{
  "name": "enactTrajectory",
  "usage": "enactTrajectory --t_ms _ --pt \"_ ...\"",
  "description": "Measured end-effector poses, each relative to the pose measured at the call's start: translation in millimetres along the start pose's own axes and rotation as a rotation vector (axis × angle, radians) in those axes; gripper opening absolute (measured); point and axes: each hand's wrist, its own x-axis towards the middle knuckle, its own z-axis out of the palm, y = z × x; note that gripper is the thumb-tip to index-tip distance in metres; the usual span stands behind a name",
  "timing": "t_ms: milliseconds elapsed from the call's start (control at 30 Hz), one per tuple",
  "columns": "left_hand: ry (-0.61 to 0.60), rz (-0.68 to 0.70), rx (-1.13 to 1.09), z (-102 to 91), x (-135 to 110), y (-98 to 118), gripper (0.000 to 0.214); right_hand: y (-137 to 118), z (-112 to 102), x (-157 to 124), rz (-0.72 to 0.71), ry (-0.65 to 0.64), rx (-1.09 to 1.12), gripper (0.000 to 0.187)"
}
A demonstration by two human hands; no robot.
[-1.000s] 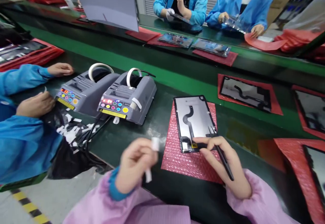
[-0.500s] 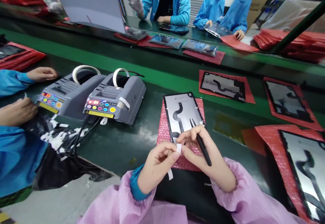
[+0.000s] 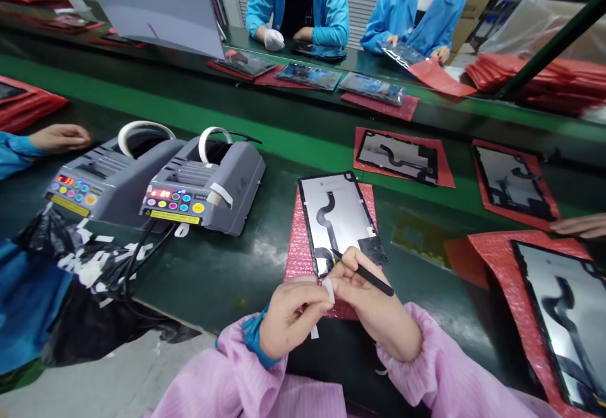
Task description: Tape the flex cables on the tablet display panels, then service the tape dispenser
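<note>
Pinched at the fingertips of my left hand (image 3: 290,318) is a small white strip of tape (image 3: 328,290). My right hand (image 3: 367,301) is closed round black tweezers (image 3: 375,280), while its thumb and fingertips meet the same strip. The tweezers' tips point up and left, over a tablet screen panel (image 3: 348,200). That panel lies silver back up with a dark curved flex cable (image 3: 326,221), on a red bubble-wrap sheet (image 3: 295,244). My fingers cover its lower edge. Another white tape piece (image 3: 315,331) hangs below my left hand.
Two grey tape dispensers (image 3: 203,184) stand left, cables trailing down past tape scraps (image 3: 89,266). More panels on red wrap lie to the right, including a large one (image 3: 558,317). A co-worker's hand (image 3: 584,225) reaches in at right; another co-worker's hand (image 3: 61,137) rests at left.
The tweezers have swung flatter, tips leftward, as my right hand turned. The tape strip remains between my fingers. A hand has appeared at right; the opposite co-worker's gloved hand has lowered.
</note>
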Motion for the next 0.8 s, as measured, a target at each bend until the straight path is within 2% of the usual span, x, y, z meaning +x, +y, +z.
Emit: enactTrajectory --t_ms 100,167,233,267,333,400,433,500,667,800 --pt "-0.093 0.095 0.041 -2.6 1 -5 0.031 6 4 -1 0.057 0.063 0.104 0.063" --pt "-0.119 0.144 0.008 -4.4 2 -5 0.030 5 2 -1 0.162 0.046 0.149 0.064" --pt "-0.056 0.107 -0.043 -5.8 1 -4 0.025 -4 -4 -1 0.259 -0.020 0.123 0.062" --pt "-0.006 0.056 -0.055 -6.3 0 -2 0.024 -11 -8 -2 0.256 -0.048 0.078 0.059" --pt "0.069 -0.051 -0.044 -6.7 -2 0 0.021 -27 -17 -3 0.113 -0.076 -0.081 0.052" --pt "0.068 -0.122 0.002 -6.4 -4 2 0.019 -42 -21 -5 -0.084 -0.088 -0.307 0.048" --pt "0.050 -0.138 0.028 -6.0 -3 2 0.019 -47 -21 -6 -0.140 -0.099 -0.408 0.047" --pt "0.014 -0.155 0.064 -4.6 -2 1 0.018 -50 -18 -8 -0.158 -0.127 -0.529 0.050" --pt "-0.034 -0.267 0.045 -1.0 -1 -2 0.018 -41 -13 -2 -0.166 -0.083 -0.521 0.055" --pt "0.011 -0.389 -0.117 -6.0 0 -6 0.034 -57 -18 13 -0.283 -0.014 -0.426 0.052"
